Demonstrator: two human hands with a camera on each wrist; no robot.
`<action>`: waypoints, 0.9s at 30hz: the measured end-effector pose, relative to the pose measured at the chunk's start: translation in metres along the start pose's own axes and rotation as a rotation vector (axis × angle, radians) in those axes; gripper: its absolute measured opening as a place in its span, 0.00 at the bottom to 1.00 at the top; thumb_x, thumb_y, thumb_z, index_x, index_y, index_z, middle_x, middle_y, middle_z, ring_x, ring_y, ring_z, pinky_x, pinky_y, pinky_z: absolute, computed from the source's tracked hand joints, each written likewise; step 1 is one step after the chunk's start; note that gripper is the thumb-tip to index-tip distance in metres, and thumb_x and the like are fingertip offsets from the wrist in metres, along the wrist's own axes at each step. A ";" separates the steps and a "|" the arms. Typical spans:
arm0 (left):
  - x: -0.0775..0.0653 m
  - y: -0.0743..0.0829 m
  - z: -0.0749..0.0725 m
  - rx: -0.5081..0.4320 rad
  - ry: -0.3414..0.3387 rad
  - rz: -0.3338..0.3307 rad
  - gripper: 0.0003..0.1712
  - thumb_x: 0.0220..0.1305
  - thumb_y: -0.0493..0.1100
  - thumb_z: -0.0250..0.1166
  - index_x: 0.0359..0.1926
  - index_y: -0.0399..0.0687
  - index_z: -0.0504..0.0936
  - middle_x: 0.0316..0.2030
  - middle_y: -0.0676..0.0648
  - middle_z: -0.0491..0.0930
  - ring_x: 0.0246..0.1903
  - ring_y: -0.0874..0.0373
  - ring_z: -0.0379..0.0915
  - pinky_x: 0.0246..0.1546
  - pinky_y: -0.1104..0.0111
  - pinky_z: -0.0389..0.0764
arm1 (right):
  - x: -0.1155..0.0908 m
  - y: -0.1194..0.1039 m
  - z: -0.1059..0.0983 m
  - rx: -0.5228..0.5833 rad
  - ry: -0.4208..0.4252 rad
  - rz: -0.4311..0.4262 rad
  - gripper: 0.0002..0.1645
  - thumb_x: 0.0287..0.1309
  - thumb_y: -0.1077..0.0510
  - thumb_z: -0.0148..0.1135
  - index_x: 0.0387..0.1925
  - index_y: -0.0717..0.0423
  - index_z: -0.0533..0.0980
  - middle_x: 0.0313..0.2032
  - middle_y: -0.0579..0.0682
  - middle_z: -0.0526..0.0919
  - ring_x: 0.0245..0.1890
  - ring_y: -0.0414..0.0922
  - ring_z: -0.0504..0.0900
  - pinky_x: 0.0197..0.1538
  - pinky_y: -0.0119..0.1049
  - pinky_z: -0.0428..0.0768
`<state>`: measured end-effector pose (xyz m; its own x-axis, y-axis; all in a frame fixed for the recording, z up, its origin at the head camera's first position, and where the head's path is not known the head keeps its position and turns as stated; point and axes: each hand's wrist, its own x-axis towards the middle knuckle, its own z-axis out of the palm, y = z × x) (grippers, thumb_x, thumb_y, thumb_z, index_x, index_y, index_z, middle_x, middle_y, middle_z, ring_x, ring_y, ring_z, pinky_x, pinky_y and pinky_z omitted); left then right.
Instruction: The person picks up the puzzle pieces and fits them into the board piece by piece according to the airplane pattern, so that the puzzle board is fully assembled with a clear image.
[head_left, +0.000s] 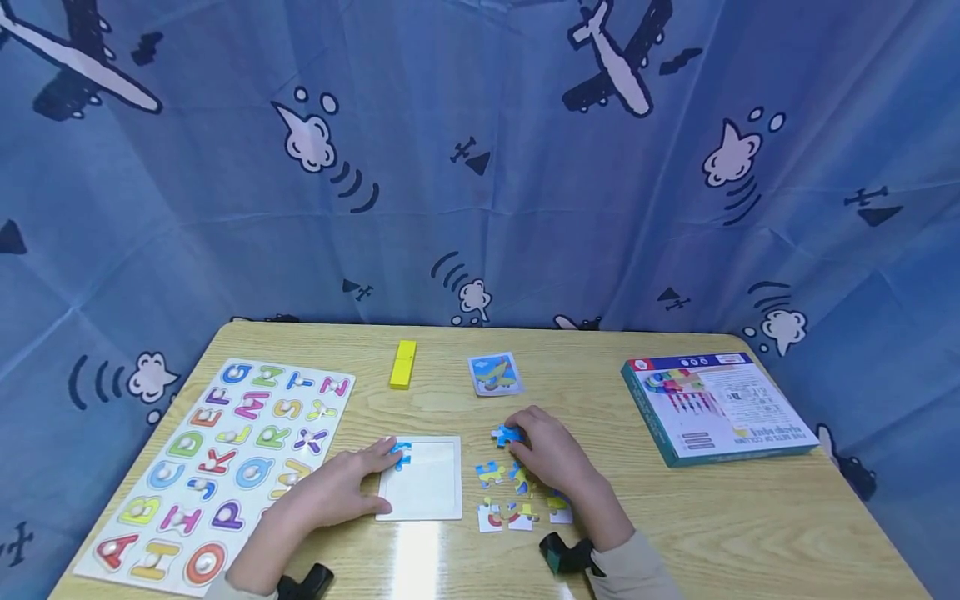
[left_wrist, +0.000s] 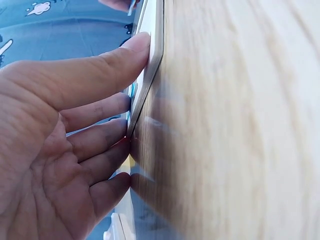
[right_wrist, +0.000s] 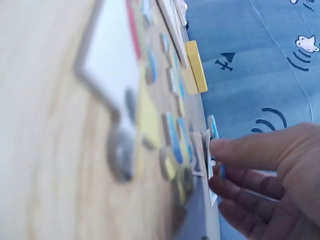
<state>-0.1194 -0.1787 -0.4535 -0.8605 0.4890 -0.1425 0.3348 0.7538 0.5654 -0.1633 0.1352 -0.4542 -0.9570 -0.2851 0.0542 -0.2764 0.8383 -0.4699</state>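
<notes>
A square white puzzle tray (head_left: 431, 483) lies on the table, with a blue puzzle piece (head_left: 403, 454) in its upper left corner. My left hand (head_left: 341, 483) rests along the tray's left side. Its thumb (left_wrist: 135, 42) presses on the tray's edge, and its forefinger reaches the blue piece. To the right, my right hand (head_left: 551, 450) pinches another blue puzzle piece (head_left: 506, 434) between thumb and fingers. In the right wrist view that hand (right_wrist: 260, 175) partly hides the piece. Several loose pieces, such as a yellow and blue puzzle piece (head_left: 490, 473), lie between the tray and the right hand.
A letter board (head_left: 247, 400) with knobbed letters covers the table's left side. Behind the tray lie a yellow block (head_left: 402, 364) and a small picture card (head_left: 495, 373) showing a plane. A flat box (head_left: 720, 408) lies at the right. A blue curtain (head_left: 480, 167) hangs behind the table.
</notes>
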 end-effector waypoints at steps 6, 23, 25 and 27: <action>-0.001 -0.003 0.001 0.005 0.003 0.001 0.41 0.52 0.54 0.70 0.66 0.48 0.69 0.69 0.45 0.61 0.68 0.46 0.57 0.64 0.51 0.65 | 0.002 -0.011 0.001 0.069 0.010 -0.083 0.13 0.56 0.59 0.66 0.44 0.53 0.80 0.42 0.45 0.80 0.39 0.38 0.77 0.42 0.35 0.80; 0.002 -0.001 -0.001 0.008 -0.001 0.001 0.40 0.53 0.54 0.70 0.66 0.47 0.69 0.69 0.45 0.61 0.68 0.46 0.58 0.64 0.52 0.66 | 0.014 -0.063 0.020 0.083 -0.087 -0.275 0.15 0.62 0.56 0.61 0.49 0.55 0.80 0.44 0.46 0.79 0.38 0.38 0.76 0.42 0.29 0.80; 0.002 -0.001 -0.001 0.005 -0.002 0.005 0.40 0.53 0.54 0.70 0.66 0.47 0.69 0.69 0.44 0.61 0.68 0.46 0.58 0.63 0.52 0.67 | 0.016 -0.067 0.024 0.076 -0.098 -0.287 0.15 0.61 0.56 0.61 0.49 0.55 0.80 0.44 0.47 0.80 0.38 0.37 0.77 0.42 0.29 0.80; 0.002 -0.001 -0.001 0.006 -0.002 0.006 0.40 0.53 0.54 0.70 0.66 0.47 0.69 0.69 0.45 0.61 0.68 0.46 0.58 0.63 0.52 0.67 | 0.018 -0.071 0.028 0.064 -0.109 -0.299 0.15 0.61 0.57 0.61 0.48 0.56 0.80 0.44 0.47 0.80 0.39 0.37 0.78 0.43 0.29 0.80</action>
<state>-0.1217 -0.1792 -0.4532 -0.8577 0.4946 -0.1404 0.3424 0.7532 0.5617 -0.1582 0.0581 -0.4447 -0.8184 -0.5650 0.1050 -0.5342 0.6805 -0.5016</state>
